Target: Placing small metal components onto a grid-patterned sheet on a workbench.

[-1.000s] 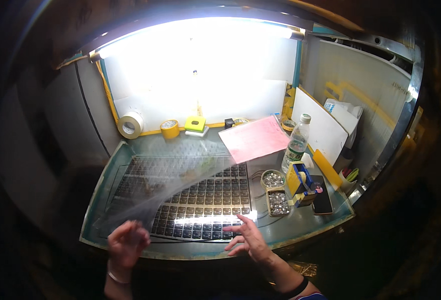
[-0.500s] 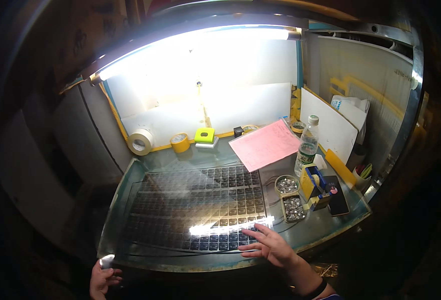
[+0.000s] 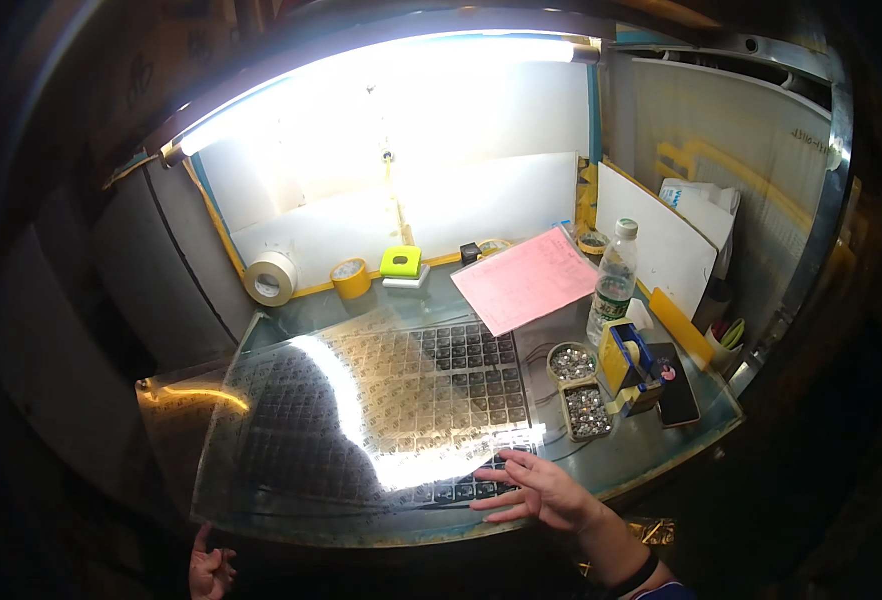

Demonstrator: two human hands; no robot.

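A large clear plastic sheet [image 3: 291,400] lies partly curved over a dark grid of square cells [image 3: 471,350] on the glass-topped table [image 3: 291,527]. Its far left corner juts past the table's left edge, and a bright band of reflected light bends across it. At the table's near left corner is my left hand [image 3: 212,572], forefinger stretched up, the other fingers loosely bent, nothing visible in it. My right hand [image 3: 551,497] hovers or rests at the grid's near right corner with fingers spread; whether it touches the sheet is unclear.
Right of the grid stand two small trays of shiny bits [image 3: 588,410], a tape dispenser [image 3: 629,365], a phone [image 3: 677,385] and a plastic bottle [image 3: 613,285]. A pink paper [image 3: 526,280], a green hole punch [image 3: 401,262] and tape rolls [image 3: 351,279] sit along the back.
The clear sheet has shifted and bulged, its corner now showing beyond the table's left edge. The bright glint at my left hand is gone and its forefinger has straightened. My right hand stays nearly put.
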